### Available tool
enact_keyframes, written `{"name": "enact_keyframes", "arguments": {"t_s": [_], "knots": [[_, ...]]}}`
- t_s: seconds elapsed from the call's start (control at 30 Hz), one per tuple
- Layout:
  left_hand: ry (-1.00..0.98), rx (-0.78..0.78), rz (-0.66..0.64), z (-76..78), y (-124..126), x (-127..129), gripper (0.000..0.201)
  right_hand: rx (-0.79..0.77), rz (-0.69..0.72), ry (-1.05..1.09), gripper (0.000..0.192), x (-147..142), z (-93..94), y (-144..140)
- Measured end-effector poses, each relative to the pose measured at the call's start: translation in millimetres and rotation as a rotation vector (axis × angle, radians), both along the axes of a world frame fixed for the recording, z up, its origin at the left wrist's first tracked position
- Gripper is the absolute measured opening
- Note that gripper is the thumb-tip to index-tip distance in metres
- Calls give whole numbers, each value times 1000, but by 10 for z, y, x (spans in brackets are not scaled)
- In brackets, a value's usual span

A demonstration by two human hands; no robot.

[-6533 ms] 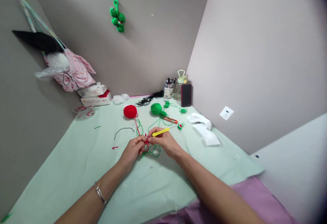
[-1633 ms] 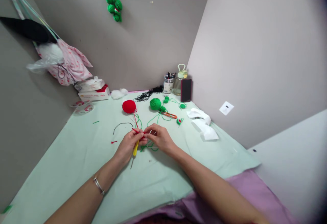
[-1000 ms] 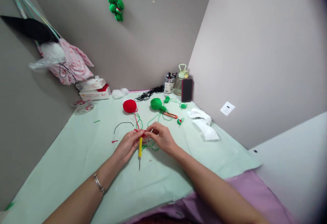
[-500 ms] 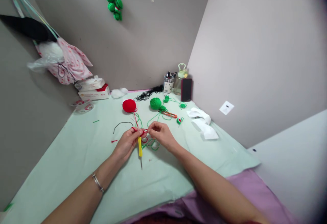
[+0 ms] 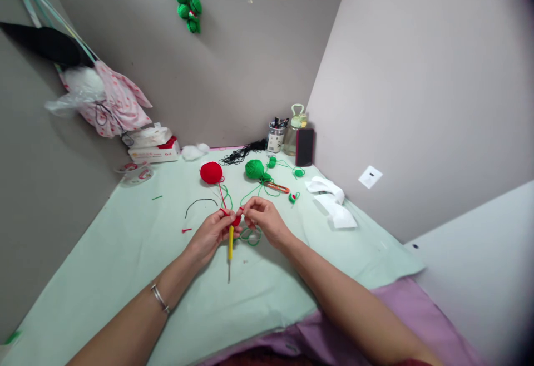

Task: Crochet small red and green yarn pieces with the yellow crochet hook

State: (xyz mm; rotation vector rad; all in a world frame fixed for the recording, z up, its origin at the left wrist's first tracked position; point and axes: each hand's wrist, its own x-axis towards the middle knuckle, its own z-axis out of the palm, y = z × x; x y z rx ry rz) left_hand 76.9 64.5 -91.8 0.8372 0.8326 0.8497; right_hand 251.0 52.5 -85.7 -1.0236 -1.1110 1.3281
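Note:
My left hand [image 5: 213,231] is closed on a yellow-handled crochet hook [image 5: 231,243], whose metal end points down toward me. A small piece of red yarn work [image 5: 236,220] sits at its fingertips, partly hidden by the fingers. From there a red strand runs up to the red yarn ball [image 5: 211,172]. My right hand [image 5: 265,220] pinches red yarn [image 5: 241,209] just to the right of the left fingertips. Loops of green yarn [image 5: 251,236] lie on the cloth below the hands.
Behind the hands lie a green yarn ball [image 5: 254,169], an orange-handled tool [image 5: 277,187] and a small green-and-red crochet piece [image 5: 293,197]. White paper [image 5: 336,210] is at right. A phone [image 5: 304,147], bottle [image 5: 291,138] and pen tin [image 5: 275,137] stand at the back.
The crochet hook has swung slightly and hangs more upright, a little lower. My right fingers have shifted slightly around the red yarn, and more of the red piece shows between the hands.

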Motion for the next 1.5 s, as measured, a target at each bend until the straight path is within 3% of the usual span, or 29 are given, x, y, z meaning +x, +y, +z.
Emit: {"name": "enact_keyframes", "arguments": {"t_s": [0.23, 0.37, 0.57, 1.0, 1.2, 1.37, 1.5], "knots": [[23, 10, 3, -81, 40, -14, 20, 2, 20, 6, 25, 25, 21, -2], [-6, 18, 33, -37, 29, -9, 11, 32, 29, -53, 24, 35, 29, -10], [-64, 44, 65, 50, -9, 9, 17, 60, 50, -163, 22, 34, -25, -1], [-53, 76, 35, 11, -31, 26, 28, 123, 12, -374, 4, 10, -137, 15], [-51, 67, 49, -40, 22, -4, 31, 237, 58, -472, 15, 23, -61, -24], [-18, 78, 35, -107, 67, -42, 9, 370, 7, -624, 19, 25, -66, -42], [27, 74, 11, -140, 85, -63, 15, 447, 1, -745, 23, 40, -111, -51]]}}
